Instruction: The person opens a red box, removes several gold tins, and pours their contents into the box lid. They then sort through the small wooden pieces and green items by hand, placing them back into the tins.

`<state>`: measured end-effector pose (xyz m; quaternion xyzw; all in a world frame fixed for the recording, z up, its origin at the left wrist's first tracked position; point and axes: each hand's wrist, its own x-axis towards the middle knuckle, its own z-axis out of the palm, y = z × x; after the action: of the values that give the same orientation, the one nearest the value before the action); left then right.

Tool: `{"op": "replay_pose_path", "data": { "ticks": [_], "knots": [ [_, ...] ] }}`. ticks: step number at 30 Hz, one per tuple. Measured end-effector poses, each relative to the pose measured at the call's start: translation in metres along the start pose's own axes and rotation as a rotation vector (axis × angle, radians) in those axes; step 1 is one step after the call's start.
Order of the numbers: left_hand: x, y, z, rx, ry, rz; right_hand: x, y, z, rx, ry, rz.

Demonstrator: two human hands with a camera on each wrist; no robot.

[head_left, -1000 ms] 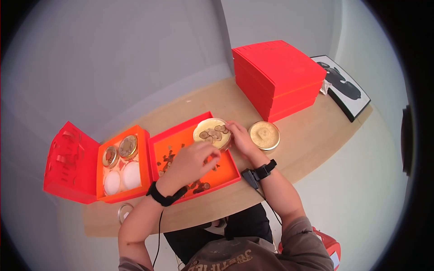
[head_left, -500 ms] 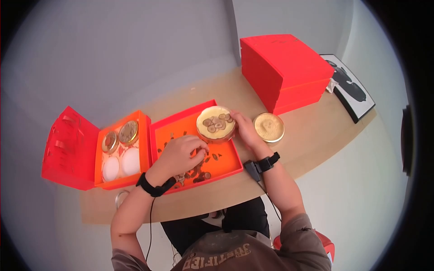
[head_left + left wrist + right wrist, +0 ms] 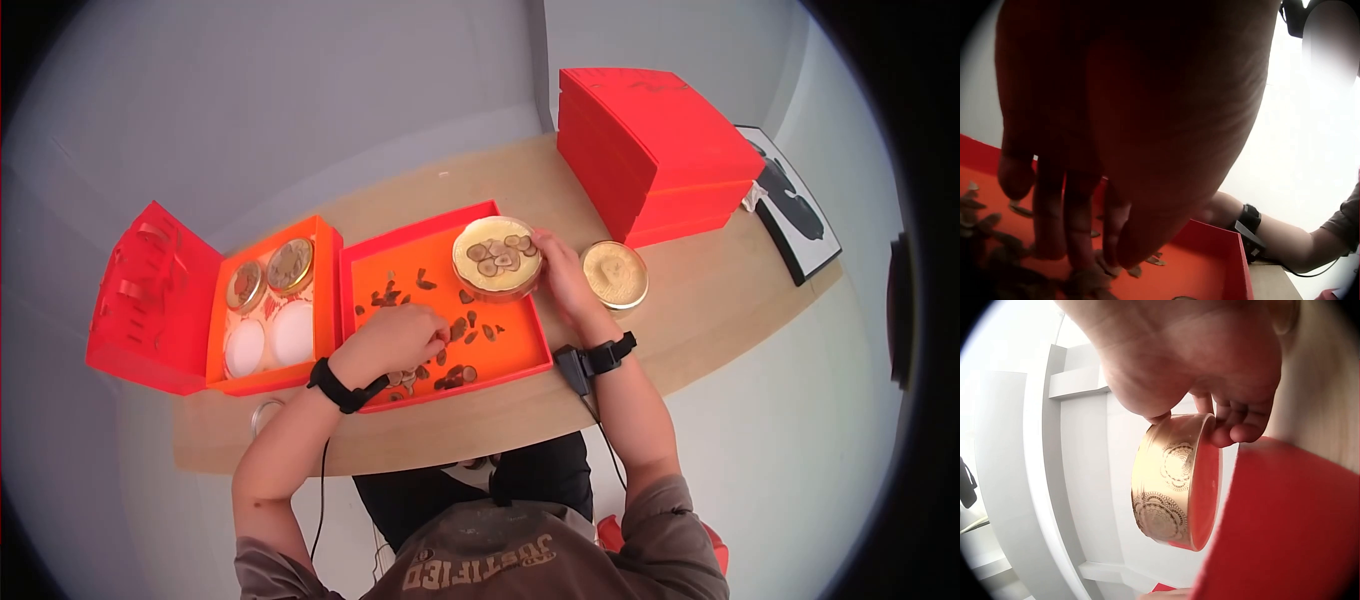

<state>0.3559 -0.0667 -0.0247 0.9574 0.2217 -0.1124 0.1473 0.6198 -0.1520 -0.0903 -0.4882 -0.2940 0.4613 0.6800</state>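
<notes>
My left hand (image 3: 395, 340) is low over the orange-lined red tray (image 3: 515, 372), among scattered dried brown slices (image 3: 460, 327). In the left wrist view its fingers (image 3: 1049, 219) point down, fairly straight, with thumb and fingertips close to some slices (image 3: 1088, 280); whether one lies between them is hidden. The right hand (image 3: 568, 280) grips a round gold tin (image 3: 468, 262) by its side, above the tray's far right corner. Several slices (image 3: 503, 257) lie on the tin's pale top. The right wrist view shows the tin (image 3: 1169, 481) tilted, with thumb and fingers at its edge.
An open red box (image 3: 327, 290) at the left holds two round tins (image 3: 291, 265) and two white round items (image 3: 293, 332). Another gold tin (image 3: 615, 276) stands right of my right hand. Stacked red boxes (image 3: 660, 150) and a framed picture (image 3: 800, 210) are at the back right.
My left hand has moved from beside the tin down to the slices in the tray. The right hand still grips the tin. The head view has shifted, moving the scene.
</notes>
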Motion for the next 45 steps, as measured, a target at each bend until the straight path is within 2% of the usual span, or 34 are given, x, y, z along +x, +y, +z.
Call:
{"op": "replay_pose_path", "data": {
  "ticks": [4,6,9,18,23,27,29,30,32,33,34,36,39,45],
  "knots": [
    [-0.003,0.017,-0.003,-0.086,-0.086,0.054,-0.001,-0.003,0.001,-0.008,0.000,-0.017],
    [-0.003,0.023,0.003,-0.052,-0.137,0.137,0.000,-0.002,0.001,-0.009,0.008,-0.012],
    [-0.001,0.028,0.011,-0.033,-0.071,0.195,-0.001,-0.002,0.001,0.000,0.017,-0.007],
    [0.006,0.025,0.017,0.077,-0.050,0.241,0.004,0.005,-0.003,0.016,0.022,-0.016],
    [0.006,0.025,0.014,-0.015,-0.102,0.198,0.000,0.001,-0.002,0.003,-0.001,-0.005],
    [0.002,0.024,0.006,-0.143,-0.078,0.183,0.006,0.004,-0.004,-0.010,-0.017,-0.008],
    [-0.003,0.033,-0.014,-0.377,-0.030,0.111,0.006,0.008,-0.004,0.001,0.003,0.003],
    [-0.003,0.033,-0.019,-0.383,-0.033,0.110,0.004,0.007,-0.003,-0.001,0.004,0.010],
    [0.000,0.032,-0.030,-0.519,0.153,0.109,0.002,0.004,-0.003,0.017,-0.019,-0.006],
    [-0.005,0.045,-0.054,-0.618,0.116,-0.014,0.001,0.002,-0.003,0.013,-0.015,-0.001],
    [0.000,0.041,-0.054,-0.624,0.112,-0.013,0.000,0.000,-0.002,0.006,-0.009,-0.003],
    [0.013,0.027,-0.047,-0.628,0.335,0.024,0.000,0.000,-0.002,-0.004,-0.005,-0.001],
    [0.027,0.019,-0.045,-0.716,0.430,0.043,0.003,0.003,-0.002,0.001,-0.010,0.023],
    [0.036,0.033,-0.056,-0.763,0.443,0.016,0.002,0.002,-0.002,0.001,-0.008,0.021]
  ]
}}
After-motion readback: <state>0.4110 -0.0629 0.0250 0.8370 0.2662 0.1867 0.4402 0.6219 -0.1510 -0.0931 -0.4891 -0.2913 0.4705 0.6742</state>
